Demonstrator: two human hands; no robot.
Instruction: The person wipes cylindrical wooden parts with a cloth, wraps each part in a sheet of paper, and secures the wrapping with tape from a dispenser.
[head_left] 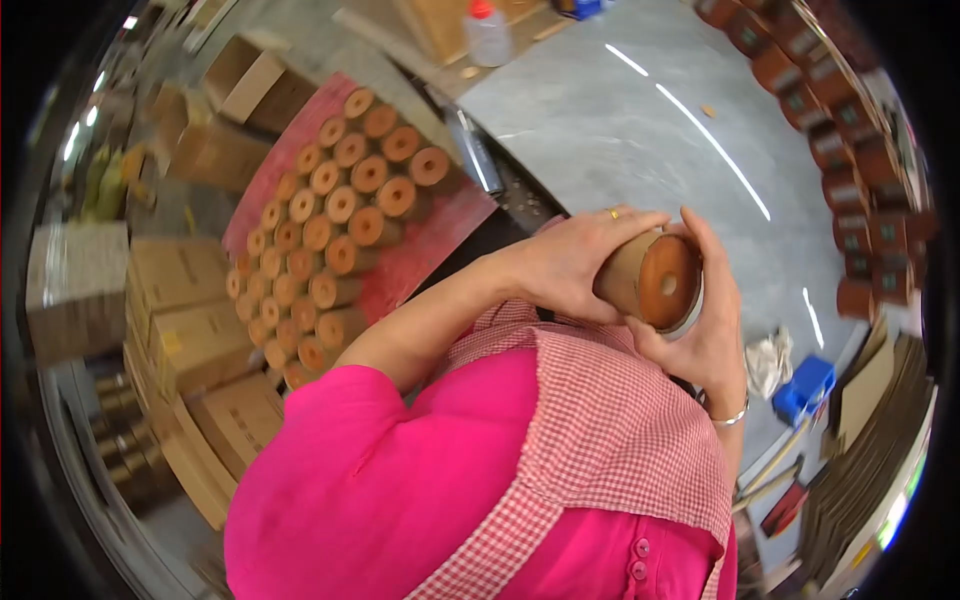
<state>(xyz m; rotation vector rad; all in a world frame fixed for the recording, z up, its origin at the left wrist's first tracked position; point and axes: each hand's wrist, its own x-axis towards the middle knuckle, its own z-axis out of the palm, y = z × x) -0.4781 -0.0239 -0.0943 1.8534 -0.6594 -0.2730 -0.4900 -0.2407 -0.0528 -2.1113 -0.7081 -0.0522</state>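
Between both hands is a brown cardboard-like cylinder (623, 277) with an orange-brown round end (669, 280) that has a small pale hole in its middle. A thin whitish rim shows along the lower edge of that end. My left hand (568, 262), with a ring on one finger, is closed round the cylinder's body. My right hand (712, 318), with a bracelet at the wrist, curves round the end, thumb below and fingers above. Many similar cylinders (370, 174) stand in rows on a red board (420, 240) to the left, their holed ends facing up.
A grey tabletop (620, 130) spreads ahead, with a red-capped bottle (487, 35) at its far edge. Stacked brown-red cylinders (850, 150) line the right. Near them are a blue object (804, 390), a white cloth (768, 364) and cardboard sheets (870, 430). Cardboard boxes (195, 320) stand left.
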